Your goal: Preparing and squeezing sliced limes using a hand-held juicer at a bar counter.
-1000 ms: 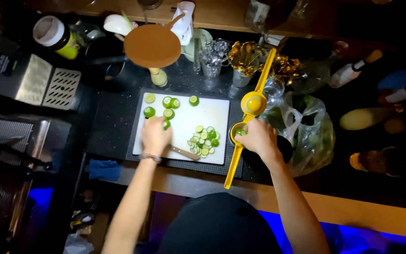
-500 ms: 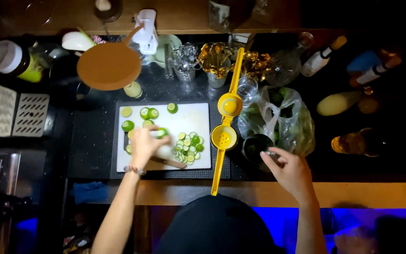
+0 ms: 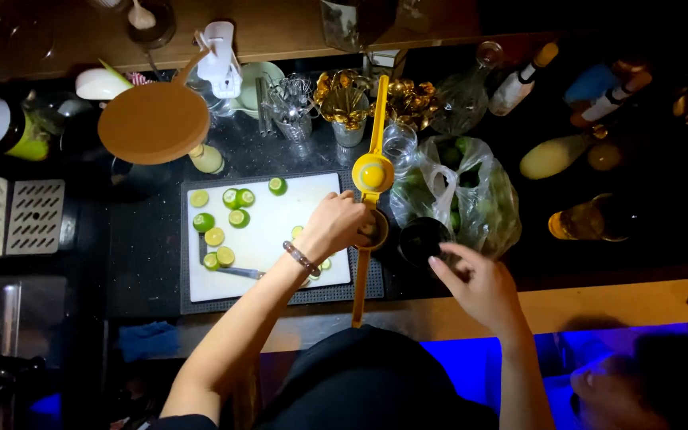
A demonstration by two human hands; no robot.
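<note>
The fingers of the left hand (image 3: 336, 227) were curled downward over the lower cup of the yellow citrus squeezer (image 3: 372, 177), their tips hidden at the cup, so whether they pinched a lime piece there could not be told. The fingers of the right hand (image 3: 478, 283) were loosely spread, fingertips at the rim of a dark cup (image 3: 424, 239) just beyond them.

The squeezer lay opened out, hinge and upper cup beyond the left fingers, one handle running away toward the glasses (image 3: 344, 103), the other back toward the person past the wrist. Its long axis ran nearly straight away from the body, along the right edge of the white cutting board (image 3: 268, 239). It looked like rigid painted metal, moderately heavy, probably slick with juice; the long handles seemed the sound place to grip.

Halved limes (image 3: 228, 219) lay on the board to the left of the left fingers, small, wet and likely slippery, beside a knife (image 3: 236, 271).
</note>
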